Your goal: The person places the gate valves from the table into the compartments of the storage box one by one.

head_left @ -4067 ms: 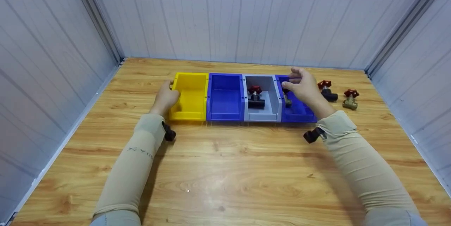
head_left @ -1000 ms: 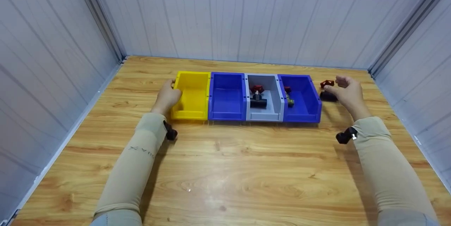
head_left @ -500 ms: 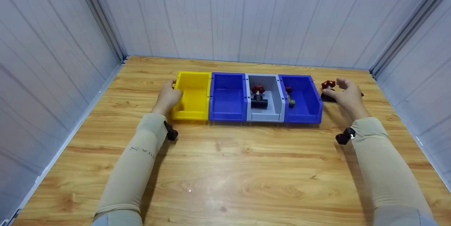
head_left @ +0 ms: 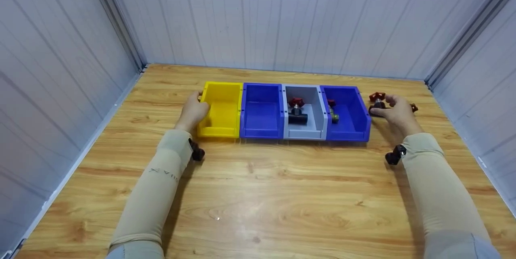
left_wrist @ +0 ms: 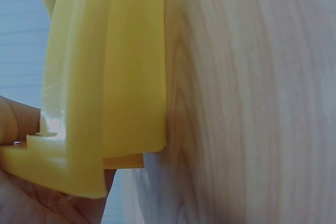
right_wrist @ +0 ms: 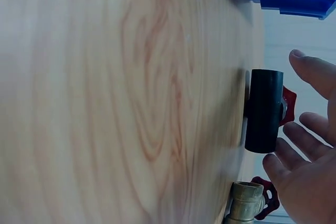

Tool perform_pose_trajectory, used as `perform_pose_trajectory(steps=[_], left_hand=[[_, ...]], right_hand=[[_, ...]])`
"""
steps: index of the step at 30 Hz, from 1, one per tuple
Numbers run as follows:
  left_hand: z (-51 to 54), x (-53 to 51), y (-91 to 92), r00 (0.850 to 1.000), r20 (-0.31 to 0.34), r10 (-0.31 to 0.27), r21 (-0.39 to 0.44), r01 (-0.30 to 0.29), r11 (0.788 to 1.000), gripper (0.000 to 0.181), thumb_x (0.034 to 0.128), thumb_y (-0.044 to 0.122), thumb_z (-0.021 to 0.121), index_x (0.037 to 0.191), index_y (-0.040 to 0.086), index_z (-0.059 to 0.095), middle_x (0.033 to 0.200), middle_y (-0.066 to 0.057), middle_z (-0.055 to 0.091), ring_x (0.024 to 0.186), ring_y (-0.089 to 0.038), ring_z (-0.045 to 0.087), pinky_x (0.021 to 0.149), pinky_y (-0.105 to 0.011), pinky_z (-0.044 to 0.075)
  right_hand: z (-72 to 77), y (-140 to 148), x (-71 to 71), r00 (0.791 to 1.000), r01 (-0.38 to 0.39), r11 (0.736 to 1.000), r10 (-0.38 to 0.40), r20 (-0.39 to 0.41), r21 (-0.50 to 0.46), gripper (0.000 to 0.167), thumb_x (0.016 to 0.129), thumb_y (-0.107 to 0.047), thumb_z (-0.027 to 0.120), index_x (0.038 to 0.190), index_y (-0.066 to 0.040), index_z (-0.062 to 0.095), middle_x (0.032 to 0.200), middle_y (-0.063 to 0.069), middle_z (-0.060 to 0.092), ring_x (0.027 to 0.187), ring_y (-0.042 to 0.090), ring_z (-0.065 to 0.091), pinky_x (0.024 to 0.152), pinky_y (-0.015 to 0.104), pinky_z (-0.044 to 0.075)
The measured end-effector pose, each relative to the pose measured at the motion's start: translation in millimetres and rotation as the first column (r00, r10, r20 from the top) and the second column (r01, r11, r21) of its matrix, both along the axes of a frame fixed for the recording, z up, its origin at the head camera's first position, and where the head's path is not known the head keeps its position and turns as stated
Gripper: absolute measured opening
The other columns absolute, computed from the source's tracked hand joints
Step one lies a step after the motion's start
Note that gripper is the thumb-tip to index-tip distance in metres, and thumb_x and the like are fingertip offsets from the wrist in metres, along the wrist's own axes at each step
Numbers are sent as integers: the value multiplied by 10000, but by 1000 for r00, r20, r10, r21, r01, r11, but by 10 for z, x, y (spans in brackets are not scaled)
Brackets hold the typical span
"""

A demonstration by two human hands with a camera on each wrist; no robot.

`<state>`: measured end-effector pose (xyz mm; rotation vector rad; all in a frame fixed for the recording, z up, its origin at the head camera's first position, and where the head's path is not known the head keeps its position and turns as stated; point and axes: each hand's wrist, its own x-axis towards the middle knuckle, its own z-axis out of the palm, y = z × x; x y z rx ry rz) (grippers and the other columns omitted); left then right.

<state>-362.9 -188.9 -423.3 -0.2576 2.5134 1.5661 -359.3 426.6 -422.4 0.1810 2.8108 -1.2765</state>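
At the left end of the bin row, my left hand (head_left: pixel 192 110) grips the side wall of the yellow bin (head_left: pixel 219 109); in the left wrist view the bin's edge (left_wrist: pixel 84 171) lies between thumb and fingers. My right hand (head_left: pixel 400 114) is by a black valve with a red handwheel (head_left: pixel 377 97), right of the row. The right wrist view has thumb and fingers spread about the black valve body (right_wrist: pixel 264 111), not closed on it. Just beyond lies a brass valve (right_wrist: pixel 245 201) with a red wheel; the hand hides most of it in the head view.
Between the yellow bin and the right side stand a blue bin (head_left: pixel 262 109), a grey bin (head_left: pixel 314 134) holding a black valve (head_left: pixel 297 118), and another blue bin (head_left: pixel 350 109) holding a brass valve (head_left: pixel 334 118). White panel walls (head_left: pixel 258 17) enclose the wooden table (head_left: pixel 258 190).
My right hand has gone from the right-hand blue bin to the black valve outside, its thumb lately lowering beside the valve body. My left hand stays on the yellow bin.
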Motion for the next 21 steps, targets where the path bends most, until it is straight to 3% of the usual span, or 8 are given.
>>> perform_pose_trajectory(steps=[14,21], left_hand=[[27,8,13,1000,12,-1,-5,1,1000,618,1079,88,399,1692,126,322,1690,-163,408,1446,-313,449,1223,-504,387],[26,1,18,1000,16,9,12,-9,1000,622,1086,90,404,1698,134,308,1715,-153,379,1512,-313,420,1264,-523,365]], right_hand=[[-5,10,-72,997,-15,998,10,82,59,980,1034,-306,752,1698,87,149,1711,389,256,1581,561,281,1286,650,273],[-6,36,-137,994,-15,998,8,112,60,1009,1023,-311,765,1685,117,135,1711,398,241,1585,557,275,1295,641,262]])
